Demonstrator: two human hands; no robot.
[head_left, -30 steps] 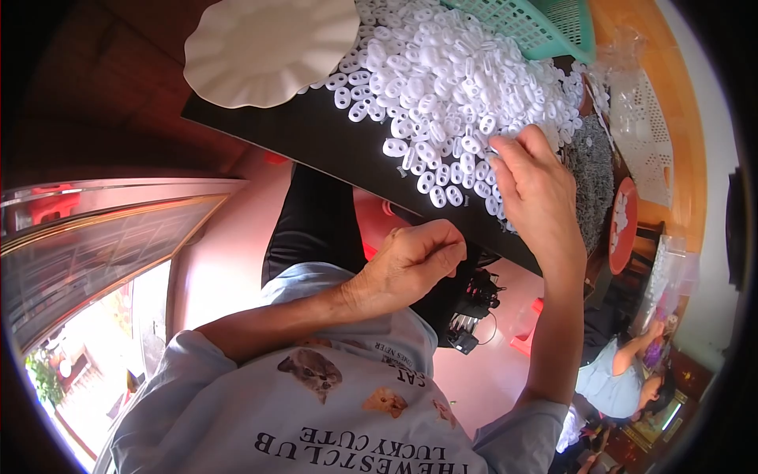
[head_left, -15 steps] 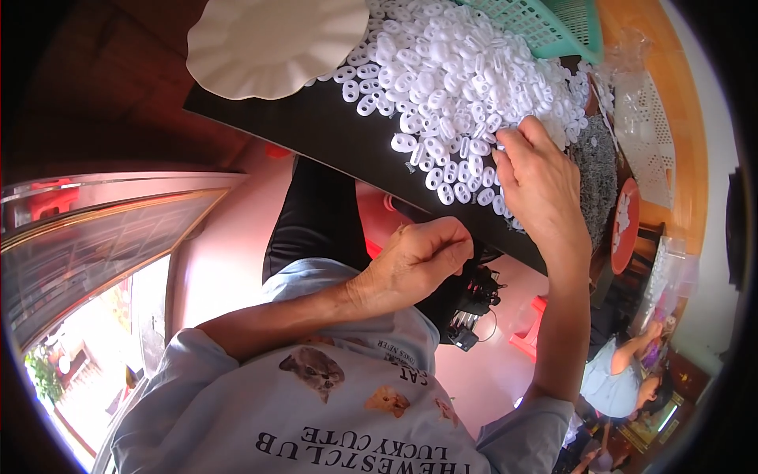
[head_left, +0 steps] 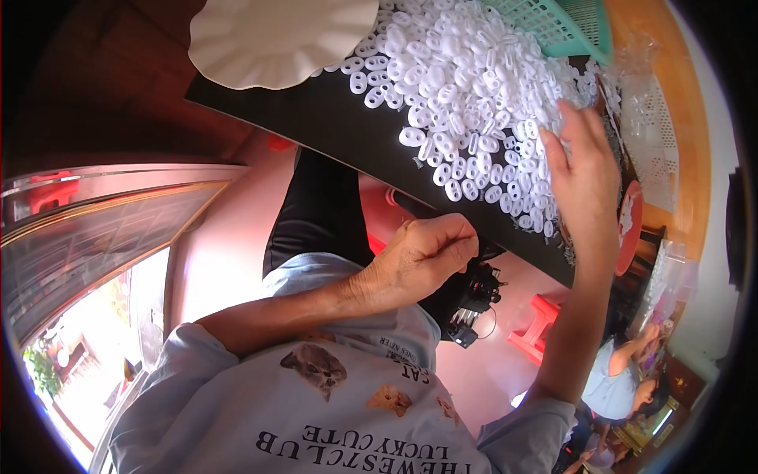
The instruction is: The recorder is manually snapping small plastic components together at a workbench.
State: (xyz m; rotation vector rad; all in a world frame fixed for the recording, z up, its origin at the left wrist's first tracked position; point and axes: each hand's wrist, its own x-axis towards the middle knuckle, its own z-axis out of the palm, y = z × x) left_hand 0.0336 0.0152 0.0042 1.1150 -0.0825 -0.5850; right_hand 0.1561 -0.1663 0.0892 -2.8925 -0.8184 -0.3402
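A large heap of small white oval plastic pieces, each with two holes (head_left: 458,79), covers much of the dark table (head_left: 316,122). My right hand (head_left: 586,170) is over the right side of the heap, its thumb and fingers apart and slightly blurred. No piece shows between those fingers. Just off the table's near edge, close to my body, my left hand (head_left: 430,257) is curled closed. Whatever it may hold is hidden inside the fingers.
A cream scalloped plate (head_left: 272,39) stands left of the heap, a green slotted basket (head_left: 553,28) behind it. At the right are a red dish (head_left: 630,225) and clear plastic bags (head_left: 643,95). A red stool (head_left: 533,328) is below; another person (head_left: 612,383) sits farther right.
My right hand has moved right, away from the front pieces, and its fingers have spread apart. My left hand stays closed in nearly the same place.
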